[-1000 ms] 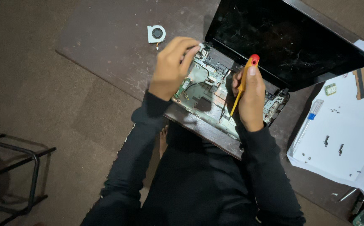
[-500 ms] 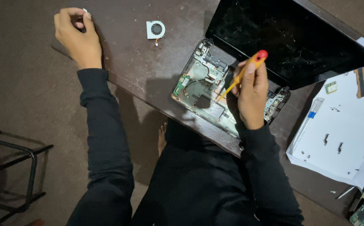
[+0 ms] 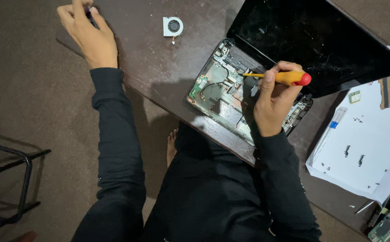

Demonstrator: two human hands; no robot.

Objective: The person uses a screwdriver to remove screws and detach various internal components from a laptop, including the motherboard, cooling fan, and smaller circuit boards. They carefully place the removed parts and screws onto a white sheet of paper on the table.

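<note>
Since half a second ago the screwdriver (image 3: 279, 77) has swung from slanting to nearly level, and the left hand (image 3: 87, 33) has stayed out at the upper left corner of the dark table (image 3: 150, 71). Nearest, at centre, the right hand (image 3: 273, 101) is clamped round the red-and-yellow handle, tip over the opened laptop base (image 3: 224, 96). This looks like stripping parts from the chassis; the tip seems due for seating on a screw. Farther off, the left fingers pinch something small; I cannot tell what. A removed fan (image 3: 173, 26) lies at top centre, parts on white paper (image 3: 374, 148) right.
</note>
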